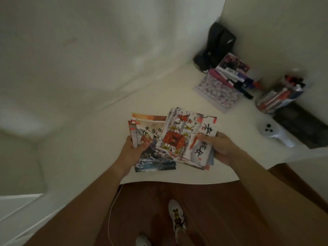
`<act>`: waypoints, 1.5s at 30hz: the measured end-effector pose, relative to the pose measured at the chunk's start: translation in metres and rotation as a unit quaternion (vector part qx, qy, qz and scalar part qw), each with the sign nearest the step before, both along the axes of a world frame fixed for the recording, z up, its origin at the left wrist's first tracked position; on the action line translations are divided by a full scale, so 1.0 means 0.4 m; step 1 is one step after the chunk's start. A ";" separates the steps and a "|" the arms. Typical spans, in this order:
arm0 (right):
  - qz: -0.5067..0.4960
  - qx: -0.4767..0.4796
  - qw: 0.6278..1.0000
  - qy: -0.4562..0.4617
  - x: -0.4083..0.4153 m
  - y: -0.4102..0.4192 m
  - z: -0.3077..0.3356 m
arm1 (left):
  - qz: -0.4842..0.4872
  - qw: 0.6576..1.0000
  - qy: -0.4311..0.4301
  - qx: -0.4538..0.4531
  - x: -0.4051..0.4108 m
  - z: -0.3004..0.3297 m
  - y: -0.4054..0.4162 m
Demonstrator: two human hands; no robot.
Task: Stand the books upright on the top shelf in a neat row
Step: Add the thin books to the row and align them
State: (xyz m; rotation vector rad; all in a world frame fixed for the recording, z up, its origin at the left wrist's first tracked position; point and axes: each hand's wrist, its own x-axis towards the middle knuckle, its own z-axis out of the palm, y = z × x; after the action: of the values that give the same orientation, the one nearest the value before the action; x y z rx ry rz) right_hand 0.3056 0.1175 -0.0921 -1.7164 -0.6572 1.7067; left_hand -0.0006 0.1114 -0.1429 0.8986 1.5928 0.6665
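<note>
Nearest: shoes (177, 219) on a brown floor (221, 201), white cable (111, 219) running down beside them. Both forearms reach out over the white desk (88, 157) edge.

Left hand (133, 148) closed on a stack of thin books (150, 148), thumb across the top cover, spines fanned at the left. Right hand (218, 148) grips a white-and-red book (186, 139) by its right edge, thumb on the cover. That book overlaps the stack's right side. Can't tell if either is resting on the desk or held just above it.

Right of them: white controller (273, 134) next to a dark flat slab (301, 128). Behind: clear jar of pens (280, 96). Further back, a second pile of books (229, 80) lying flat, with a black bag (218, 43) in the corner against the wall (88, 50). Frame is blurred.
</note>
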 end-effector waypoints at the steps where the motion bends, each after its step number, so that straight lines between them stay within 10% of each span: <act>1: 0.006 -0.010 1.000 -0.002 -0.007 0.007 -0.044 | 0.004 1.000 0.014 -0.002 -0.005 -0.027 -0.002; 8: -0.009 -0.001 0.990 -0.140 -0.041 0.037 -0.197 | 0.032 0.931 0.359 0.056 0.015 -0.027 -0.019; 14: 0.007 0.032 0.992 -0.124 -0.021 0.028 -0.173 | -0.118 0.907 0.315 0.253 0.135 0.036 0.002; 18: 0.218 0.164 0.951 -0.147 0.018 0.109 -0.076 | -0.251 0.862 0.352 0.264 0.185 0.079 0.090; 22: 0.359 0.247 0.851 -0.293 -0.038 0.184 -0.056 | -0.244 0.952 0.160 0.097 0.203 0.055 0.175; 25: 0.163 0.187 0.845 -0.474 -0.047 0.143 -0.066 | -0.080 0.994 0.062 0.046 0.190 -0.001 0.153; 29: 0.108 0.049 0.910 -0.397 -0.106 0.005 -0.078 | 0.056 0.998 0.003 -0.028 0.192 -0.040 0.111; 34: 0.222 0.025 0.889 -0.400 -0.199 -0.050 -0.088 | 0.109 0.958 -0.245 -0.099 0.193 -0.002 0.079; 39: 0.250 0.024 0.897 -0.364 -0.165 -0.050 -0.098 | 0.037 0.964 -0.257 -0.065 0.204 0.006 0.060; 45: 0.041 0.062 0.976 -0.203 -0.057 -0.073 -0.068 | 0.038 0.939 -0.332 -0.075 0.193 -0.018 0.007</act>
State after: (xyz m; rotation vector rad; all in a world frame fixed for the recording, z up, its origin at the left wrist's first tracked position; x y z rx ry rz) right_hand 0.2826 0.0883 -0.1191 -1.9880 -1.0075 1.3409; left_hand 0.0766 0.1143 -0.1500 0.4254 1.0501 0.7883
